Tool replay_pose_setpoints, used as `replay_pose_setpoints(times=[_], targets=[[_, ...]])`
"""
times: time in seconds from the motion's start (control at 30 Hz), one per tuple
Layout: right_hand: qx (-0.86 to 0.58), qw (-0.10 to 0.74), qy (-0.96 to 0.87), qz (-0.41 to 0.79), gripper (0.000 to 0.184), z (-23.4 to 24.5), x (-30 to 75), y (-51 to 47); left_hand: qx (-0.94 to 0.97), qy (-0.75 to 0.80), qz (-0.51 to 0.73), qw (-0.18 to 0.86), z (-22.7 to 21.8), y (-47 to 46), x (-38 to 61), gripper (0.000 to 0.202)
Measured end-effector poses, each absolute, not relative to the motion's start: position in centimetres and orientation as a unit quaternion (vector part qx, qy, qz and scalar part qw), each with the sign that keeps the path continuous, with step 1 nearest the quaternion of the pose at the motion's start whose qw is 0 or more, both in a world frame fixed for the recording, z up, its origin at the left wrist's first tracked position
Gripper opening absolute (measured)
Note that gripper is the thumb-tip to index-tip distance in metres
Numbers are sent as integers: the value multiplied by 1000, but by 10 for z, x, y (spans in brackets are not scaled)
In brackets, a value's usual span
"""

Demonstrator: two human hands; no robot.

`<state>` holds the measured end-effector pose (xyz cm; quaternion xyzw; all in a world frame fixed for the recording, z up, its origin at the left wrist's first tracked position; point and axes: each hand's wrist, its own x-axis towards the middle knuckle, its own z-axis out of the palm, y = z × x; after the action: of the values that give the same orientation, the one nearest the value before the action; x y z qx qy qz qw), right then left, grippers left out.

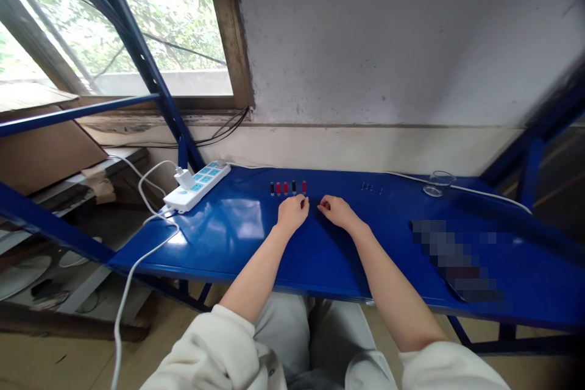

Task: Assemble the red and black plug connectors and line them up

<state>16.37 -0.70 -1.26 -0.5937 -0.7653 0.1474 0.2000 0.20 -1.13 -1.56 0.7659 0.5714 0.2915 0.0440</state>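
Several small red and black cylinders stand in a row on the blue table (256, 250), among them a black cylinder (272, 187) at the left end and a red cylinder (304, 185) at the right end. My left hand (292, 213) is closed in a pinch just in front of that right-end red cylinder. Whether it touches the cylinder, or what it pinches, I cannot make out. A short way to the right, my right hand (338, 212) has its fingers curled together, pointing left. Anything between them is too small or hidden. Beyond it lie several tiny metal pins (367, 186).
A white power strip (198, 186) with a plugged-in adapter lies on the left, its cable hanging over the front edge. At the back right is a clear glass (433, 190). A blurred dark object (457, 262) lies right of my arm. Blue frame posts flank the table.
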Motion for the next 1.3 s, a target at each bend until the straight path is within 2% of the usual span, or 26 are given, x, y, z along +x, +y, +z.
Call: replay_pose_setpoints(times=[0.13, 0.4, 0.53, 0.93, 1.13, 1.3], targets=[[-594, 201, -766, 141, 12, -12, 162, -8, 753, 586, 295, 53, -14, -12, 5, 24], [-603, 191, -764, 133, 12, -9, 159, -11, 752, 603, 264, 32, -10, -8, 16, 57], [-605, 181, -764, 135, 12, -5, 158, -13, 749, 620, 234, 5, -11, -3, 17, 61], [-602, 182, -767, 130, 10, -5, 155, -14, 755, 601, 261, 24, -14, 3, 16, 52], [-602, 180, -768, 122, 11, -7, 155, -13, 755, 579, 306, 46, -15, 5, 14, 30], [-651, 229, -713, 124, 27, -5, 153, -14, 731, 508, 436, 137, -12, 3, 15, 18]])
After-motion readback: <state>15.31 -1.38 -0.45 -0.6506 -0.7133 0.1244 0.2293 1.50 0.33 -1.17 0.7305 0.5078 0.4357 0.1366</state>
